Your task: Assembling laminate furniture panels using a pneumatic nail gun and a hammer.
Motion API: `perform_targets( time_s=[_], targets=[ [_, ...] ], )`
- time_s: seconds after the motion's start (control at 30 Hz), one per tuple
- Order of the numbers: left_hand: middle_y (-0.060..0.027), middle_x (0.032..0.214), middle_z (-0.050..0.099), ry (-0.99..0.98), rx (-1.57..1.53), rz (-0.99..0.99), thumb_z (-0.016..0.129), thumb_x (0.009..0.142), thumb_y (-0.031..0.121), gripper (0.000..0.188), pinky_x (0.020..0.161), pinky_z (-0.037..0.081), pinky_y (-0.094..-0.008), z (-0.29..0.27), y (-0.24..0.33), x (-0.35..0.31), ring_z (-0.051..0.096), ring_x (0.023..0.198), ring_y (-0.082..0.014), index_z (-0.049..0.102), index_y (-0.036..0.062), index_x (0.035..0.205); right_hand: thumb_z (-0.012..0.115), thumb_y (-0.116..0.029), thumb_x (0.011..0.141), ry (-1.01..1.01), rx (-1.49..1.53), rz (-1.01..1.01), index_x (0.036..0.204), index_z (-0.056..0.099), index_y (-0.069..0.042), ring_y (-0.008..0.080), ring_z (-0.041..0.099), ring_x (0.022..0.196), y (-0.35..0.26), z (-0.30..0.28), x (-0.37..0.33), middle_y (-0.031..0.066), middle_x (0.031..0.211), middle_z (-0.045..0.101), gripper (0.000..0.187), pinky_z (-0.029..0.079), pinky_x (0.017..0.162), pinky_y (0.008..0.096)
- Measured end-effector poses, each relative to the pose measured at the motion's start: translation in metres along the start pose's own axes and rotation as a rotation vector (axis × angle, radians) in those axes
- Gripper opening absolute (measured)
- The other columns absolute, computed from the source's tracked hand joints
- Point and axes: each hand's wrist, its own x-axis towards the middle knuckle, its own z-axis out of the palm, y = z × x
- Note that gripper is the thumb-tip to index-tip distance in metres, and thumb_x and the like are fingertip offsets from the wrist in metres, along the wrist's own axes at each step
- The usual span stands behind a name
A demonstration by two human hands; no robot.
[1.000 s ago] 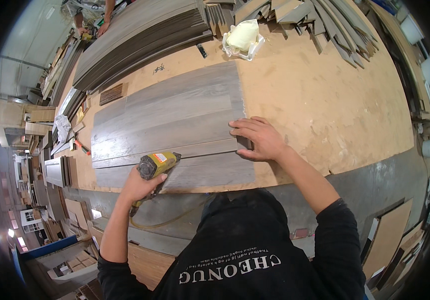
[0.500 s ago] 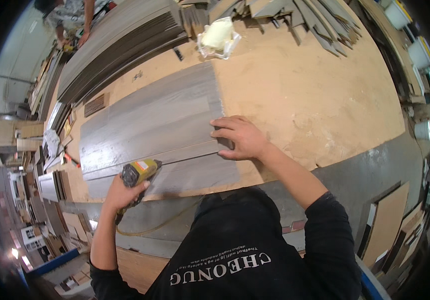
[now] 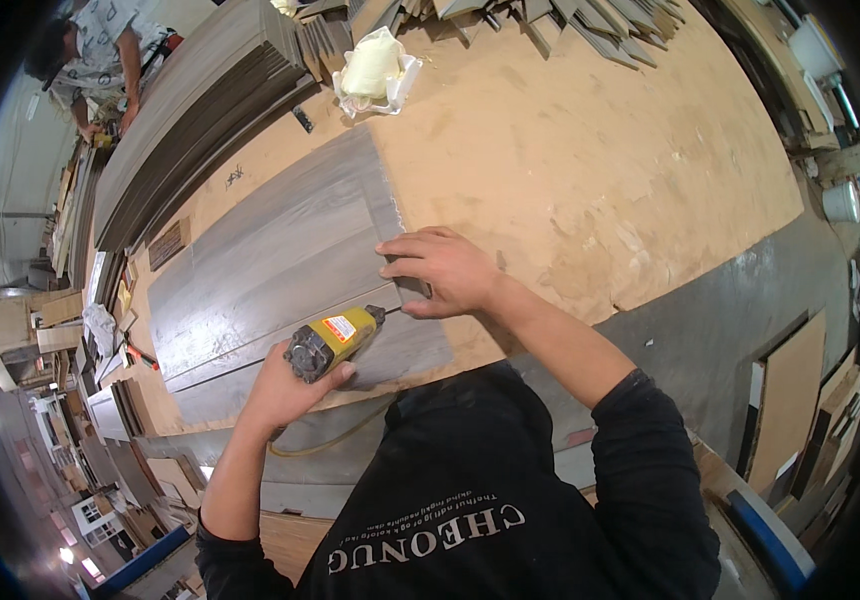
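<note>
A grey wood-grain panel (image 3: 260, 240) lies flat on the table in front of me, with a seam running along its near part. My left hand (image 3: 285, 388) is closed around a yellow and black nail gun (image 3: 335, 340). The gun's nose points right, over the seam near the panel's right end; whether it touches cannot be told. At that end, my right hand (image 3: 447, 272) grips the edge, fingers bent over the top and thumb nearer me. A grey end strip (image 3: 412, 287) shows between finger and thumb. The nail gun's handle is hidden in my left palm.
Long grey boards (image 3: 210, 110) are stacked at the far left. Cut strips (image 3: 590, 25) lie heaped along the far edge. A pale yellow block on white wrapping (image 3: 375, 70) sits beyond the panel. Another person (image 3: 100, 60) works at the far left. A yellow hose (image 3: 330, 440) hangs below the table edge.
The nail gun in my left hand has moved right along the seam toward my right hand. My right hand stays at the panel's right edge. The view has shifted slightly.
</note>
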Motion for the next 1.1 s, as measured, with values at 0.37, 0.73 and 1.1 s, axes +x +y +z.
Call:
perform_targets(
  time_s=[0.37, 0.73, 1.1],
  targets=[
    [-0.0140, 0.095, 0.067, -0.072, 0.017, -0.058, 0.075, 0.075, 0.031, 0.046, 0.080, 0.048, -0.0314, 0.002, 0.004, 0.013, 0.064, 0.086, -0.0210, 0.062, -0.0016, 0.105, 0.074, -0.027, 0.066, 0.028, 0.013, -0.002, 0.110, 0.061, -0.015, 0.0251, 0.049, 0.119, 0.001, 0.001, -0.001, 0.0049, 0.131, 0.051, 0.048, 0.037, 0.099, 0.0403],
    [-0.0150, 0.099, 0.066, -0.034, 0.040, 0.002, 0.075, 0.075, 0.033, 0.049, 0.083, 0.047, -0.0324, 0.003, 0.004, 0.015, 0.064, 0.091, -0.0246, 0.061, -0.0014, 0.107, 0.071, -0.029, 0.067, 0.030, 0.008, 0.006, 0.112, 0.056, -0.011, 0.0257, 0.049, 0.118, -0.001, 0.000, 0.001, 0.0083, 0.128, 0.052, 0.051, 0.036, 0.100, 0.0401],
    [-0.0151, 0.094, 0.067, -0.023, 0.101, 0.086, 0.075, 0.074, 0.034, 0.049, 0.079, 0.049, -0.0323, 0.003, -0.001, 0.015, 0.064, 0.088, -0.0238, 0.062, -0.0004, 0.106, 0.074, -0.027, 0.065, 0.026, 0.014, 0.001, 0.114, 0.058, -0.012, 0.0243, 0.049, 0.119, 0.000, 0.001, 0.000, 0.0058, 0.130, 0.051, 0.053, 0.037, 0.099, 0.0405]
  ],
)
